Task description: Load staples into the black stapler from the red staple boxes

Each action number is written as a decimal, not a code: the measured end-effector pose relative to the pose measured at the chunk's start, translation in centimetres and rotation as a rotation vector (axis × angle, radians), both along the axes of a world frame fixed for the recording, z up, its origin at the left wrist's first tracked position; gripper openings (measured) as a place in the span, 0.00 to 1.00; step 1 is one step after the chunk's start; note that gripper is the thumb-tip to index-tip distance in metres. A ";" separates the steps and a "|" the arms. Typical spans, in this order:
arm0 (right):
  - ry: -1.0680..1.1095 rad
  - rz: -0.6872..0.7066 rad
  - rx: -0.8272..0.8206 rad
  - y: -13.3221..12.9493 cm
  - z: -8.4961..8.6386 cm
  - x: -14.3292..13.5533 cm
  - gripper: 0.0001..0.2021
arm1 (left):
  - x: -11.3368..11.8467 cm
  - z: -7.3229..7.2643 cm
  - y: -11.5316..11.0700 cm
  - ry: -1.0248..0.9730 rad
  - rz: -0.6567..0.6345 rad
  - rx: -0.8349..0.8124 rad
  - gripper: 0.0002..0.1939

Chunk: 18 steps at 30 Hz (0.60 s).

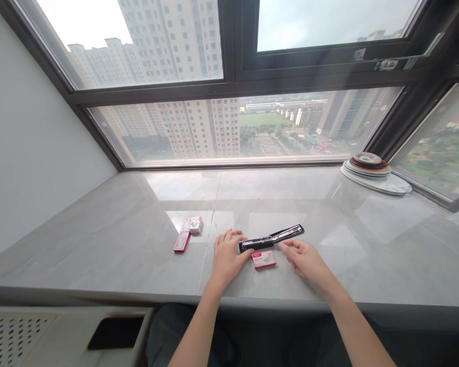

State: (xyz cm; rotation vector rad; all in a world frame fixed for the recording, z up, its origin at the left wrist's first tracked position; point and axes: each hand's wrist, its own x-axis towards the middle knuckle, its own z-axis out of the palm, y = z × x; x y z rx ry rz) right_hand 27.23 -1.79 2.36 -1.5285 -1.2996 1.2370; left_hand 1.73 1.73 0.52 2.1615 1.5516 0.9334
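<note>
A black stapler [255, 243] lies folded wide open on the grey counter, its metal inner parts showing. My left hand [226, 257] grips the stapler's left end between thumb and fingers. Just below the stapler's middle is my right hand [305, 261], its thumb and forefinger pinched together close to the stapler's edge. Whatever sits in that pinch, if anything, is too small to make out. Between my hands, a red and white staple box [263, 260] lies flat, right below the stapler.
To the left are two more red and white boxes [182, 242] and a small white box [196, 225]. Stacked plates [367, 171] stand in the far right corner by the window frame [229, 87]. A white perforated plastic piece [65, 341] is below the counter's front edge [168, 297].
</note>
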 end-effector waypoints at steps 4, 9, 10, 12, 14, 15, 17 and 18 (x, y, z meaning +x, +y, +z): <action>0.183 -0.063 -0.019 1.0 0.6 3.5 0.30 | 0.0 -0.1 0.2 0.000 -0.006 -0.009 0.13; 0.059 0.157 0.222 4.3 3.3 1.6 0.27 | 0.1 -0.2 0.3 0.016 0.004 -0.021 0.14; -0.008 0.208 0.274 4.8 3.6 0.9 0.25 | 0.1 -0.3 0.3 0.019 0.002 -0.019 0.14; -0.146 0.306 0.350 5.5 4.1 -0.7 0.20 | 0.1 -0.3 0.4 0.024 -0.003 -0.016 0.14; -0.275 0.392 0.368 5.7 4.3 -2.0 0.16 | 0.1 -0.4 0.4 0.025 -0.002 -0.013 0.15; -0.334 0.420 0.364 5.7 4.3 -2.6 0.14 | 0.1 -0.5 0.4 0.024 -0.002 -0.011 0.15; -0.447 0.441 0.359 5.6 4.1 -3.6 0.11 | 0.0 -0.5 0.4 0.021 -0.007 -0.004 0.15; -0.496 0.443 0.364 5.5 4.1 -3.9 0.10 | 0.0 -0.4 0.4 0.019 -0.013 0.000 0.15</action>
